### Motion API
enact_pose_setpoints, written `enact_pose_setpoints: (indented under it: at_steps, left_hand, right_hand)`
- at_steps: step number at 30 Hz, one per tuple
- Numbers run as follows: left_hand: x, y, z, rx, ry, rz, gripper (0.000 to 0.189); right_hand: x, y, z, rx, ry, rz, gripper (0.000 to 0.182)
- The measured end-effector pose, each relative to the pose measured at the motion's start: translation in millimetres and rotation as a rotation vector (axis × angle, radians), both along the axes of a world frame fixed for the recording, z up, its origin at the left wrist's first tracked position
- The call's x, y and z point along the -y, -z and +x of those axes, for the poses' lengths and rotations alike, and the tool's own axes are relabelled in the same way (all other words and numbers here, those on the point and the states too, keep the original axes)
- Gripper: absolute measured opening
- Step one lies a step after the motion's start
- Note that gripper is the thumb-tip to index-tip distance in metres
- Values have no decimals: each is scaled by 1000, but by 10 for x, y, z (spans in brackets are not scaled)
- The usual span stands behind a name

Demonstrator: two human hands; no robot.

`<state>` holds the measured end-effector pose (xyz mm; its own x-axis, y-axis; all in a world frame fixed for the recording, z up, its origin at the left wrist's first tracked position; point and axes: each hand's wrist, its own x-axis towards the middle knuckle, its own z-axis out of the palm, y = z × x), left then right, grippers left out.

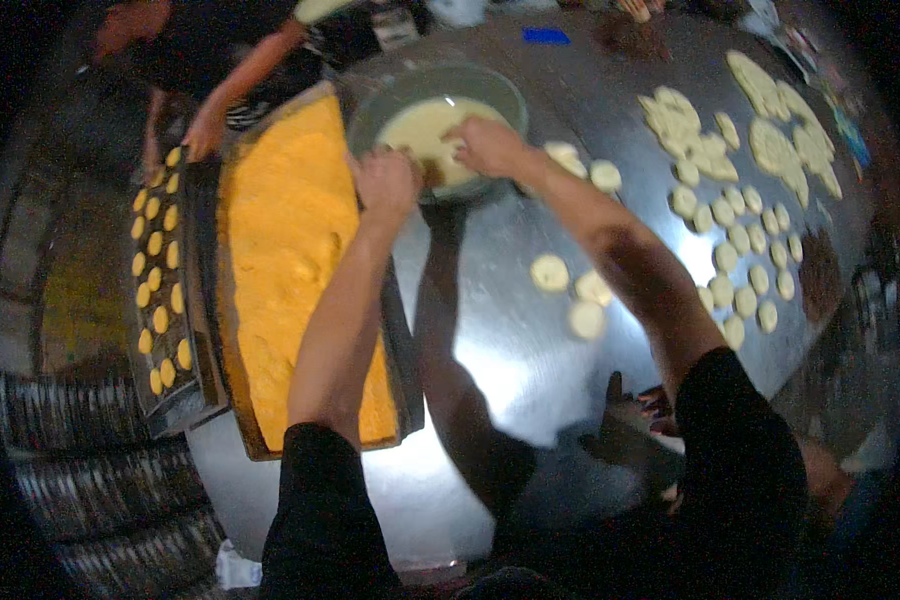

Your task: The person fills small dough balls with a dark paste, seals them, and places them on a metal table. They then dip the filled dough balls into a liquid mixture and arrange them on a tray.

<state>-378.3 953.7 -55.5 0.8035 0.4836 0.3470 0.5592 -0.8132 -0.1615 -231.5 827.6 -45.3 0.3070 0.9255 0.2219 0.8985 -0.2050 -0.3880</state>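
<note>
A clear bowl of pale yellow liquid stands on the metal table, beyond a tray of orange-yellow crumb-like material. At the bowl's near left rim is my left hand, fingers bent; what it may hold is hidden. Over the liquid reaches my right hand, its fingers curled and blurred, so a grip on anything cannot be made out. Pale dough rounds lie just right of the bowl, partly behind my right forearm. Nearer to me are several more flattened dough rounds.
At the left, another person's hand touches a baking tray with small yellow rounds. Many small dough pieces and larger flattened dough sheets lie at the right. Blue tape is on the far table. Stacked trays stand lower left.
</note>
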Motion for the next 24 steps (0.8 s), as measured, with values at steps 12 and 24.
enact_pose_setpoints:
  at_steps: [12, 24]
  left_hand:
    - [1818, 506, 16, 94, 528, -608, 31]
    - [1409, 750, 233, 496, 118, -1651, 39]
  right_hand:
    - [2650, 1135, -469, 121, 386, -203, 46]
    - [1969, 771, 79, -149, 702, -271, 58]
